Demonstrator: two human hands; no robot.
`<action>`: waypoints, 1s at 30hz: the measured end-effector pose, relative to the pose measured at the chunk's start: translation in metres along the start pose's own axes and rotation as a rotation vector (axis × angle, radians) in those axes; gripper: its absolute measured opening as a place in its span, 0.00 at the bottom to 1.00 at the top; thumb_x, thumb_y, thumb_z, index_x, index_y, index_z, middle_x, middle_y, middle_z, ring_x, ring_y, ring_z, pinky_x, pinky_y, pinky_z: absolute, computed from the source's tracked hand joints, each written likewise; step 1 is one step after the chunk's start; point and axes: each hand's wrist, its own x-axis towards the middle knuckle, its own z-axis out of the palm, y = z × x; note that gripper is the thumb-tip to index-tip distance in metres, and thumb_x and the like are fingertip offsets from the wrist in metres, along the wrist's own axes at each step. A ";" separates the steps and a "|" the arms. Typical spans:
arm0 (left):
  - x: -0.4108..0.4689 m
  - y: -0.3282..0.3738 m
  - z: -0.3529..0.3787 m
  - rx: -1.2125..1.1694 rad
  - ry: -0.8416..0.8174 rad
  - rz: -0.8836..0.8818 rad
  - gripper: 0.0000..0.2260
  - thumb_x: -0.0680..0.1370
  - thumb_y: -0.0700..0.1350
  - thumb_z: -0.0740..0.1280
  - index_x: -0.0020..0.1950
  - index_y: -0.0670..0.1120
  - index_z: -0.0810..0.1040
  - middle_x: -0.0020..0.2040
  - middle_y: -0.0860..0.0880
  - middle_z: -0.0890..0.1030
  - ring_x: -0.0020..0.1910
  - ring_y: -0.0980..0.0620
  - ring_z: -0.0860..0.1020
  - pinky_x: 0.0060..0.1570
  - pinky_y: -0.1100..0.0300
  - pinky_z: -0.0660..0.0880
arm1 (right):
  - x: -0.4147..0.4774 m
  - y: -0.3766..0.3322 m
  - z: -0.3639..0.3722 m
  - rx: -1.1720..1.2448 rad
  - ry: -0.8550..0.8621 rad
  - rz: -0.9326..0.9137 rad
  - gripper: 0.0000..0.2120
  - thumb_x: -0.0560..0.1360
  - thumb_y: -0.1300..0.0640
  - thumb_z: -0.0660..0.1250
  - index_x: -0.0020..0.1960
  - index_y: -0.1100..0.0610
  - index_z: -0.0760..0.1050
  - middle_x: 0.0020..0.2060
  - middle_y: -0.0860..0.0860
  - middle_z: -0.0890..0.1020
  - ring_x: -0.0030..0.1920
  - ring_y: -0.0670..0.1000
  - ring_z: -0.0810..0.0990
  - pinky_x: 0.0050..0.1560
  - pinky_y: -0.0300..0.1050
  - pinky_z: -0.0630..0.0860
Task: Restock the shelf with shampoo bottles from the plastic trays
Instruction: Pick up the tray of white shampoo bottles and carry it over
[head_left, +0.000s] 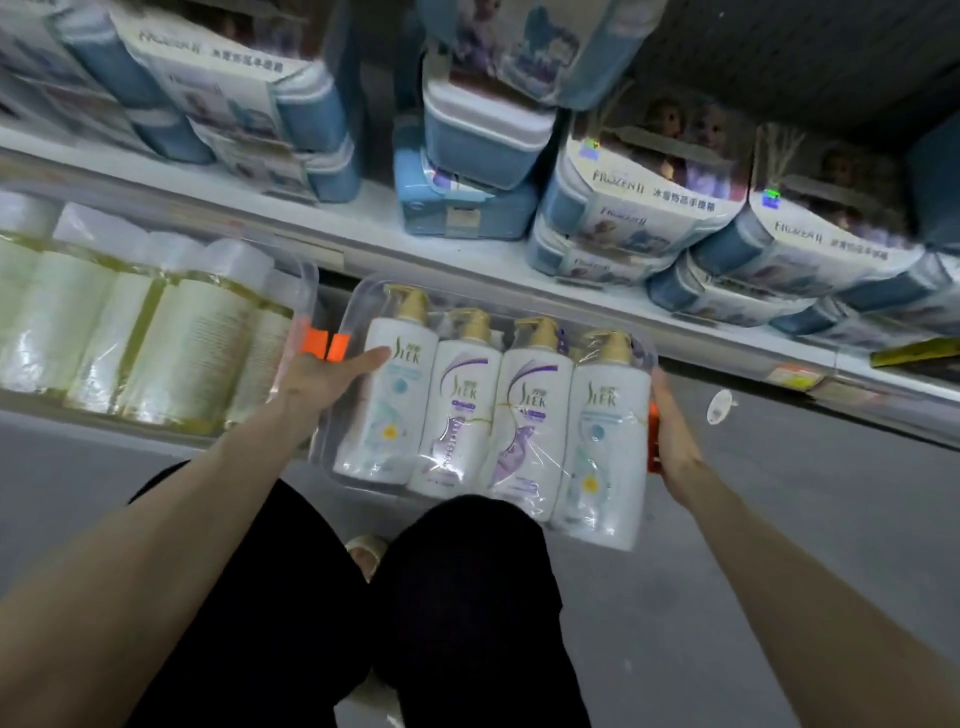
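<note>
A clear plastic tray (332, 447) holds several white shampoo bottles (457, 415) with gold pump tops, lying side by side and wrapped in film. My left hand (322, 374) holds the tray's left side, thumb stretched over the rim toward the leftmost bottle (387, 405); its fingers are hidden under the tray. My right hand (672, 436) grips the tray's right side by an orange latch (653, 415). The tray hangs above my knees, just in front of the white shelf edge (467, 270).
A second clear tray (306, 291) with pale green-banded bottles (197, 343) sits to the left, below the shelf. Blue and white boxed goods (649, 208) crowd the shelf above. A small white object (719, 408) lies on the grey floor (779, 545) at right.
</note>
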 end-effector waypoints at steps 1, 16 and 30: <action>0.001 0.000 0.000 0.005 -0.003 0.001 0.22 0.66 0.57 0.76 0.51 0.43 0.80 0.44 0.48 0.81 0.49 0.44 0.79 0.49 0.50 0.75 | 0.000 0.001 0.002 0.005 0.001 0.003 0.33 0.75 0.28 0.48 0.45 0.53 0.80 0.43 0.55 0.84 0.43 0.55 0.83 0.47 0.49 0.78; -0.025 -0.011 0.000 0.285 0.000 0.129 0.23 0.73 0.57 0.70 0.57 0.41 0.74 0.49 0.46 0.79 0.48 0.46 0.77 0.47 0.55 0.70 | -0.016 -0.003 0.007 0.029 0.012 -0.004 0.33 0.75 0.29 0.48 0.47 0.54 0.81 0.45 0.55 0.85 0.46 0.55 0.83 0.48 0.50 0.79; -0.122 0.012 0.067 0.189 -0.164 0.234 0.28 0.73 0.51 0.72 0.68 0.41 0.69 0.62 0.46 0.75 0.58 0.50 0.74 0.53 0.62 0.67 | -0.070 -0.003 0.011 0.145 0.004 -0.067 0.21 0.71 0.51 0.74 0.60 0.57 0.74 0.50 0.53 0.84 0.46 0.51 0.84 0.47 0.49 0.81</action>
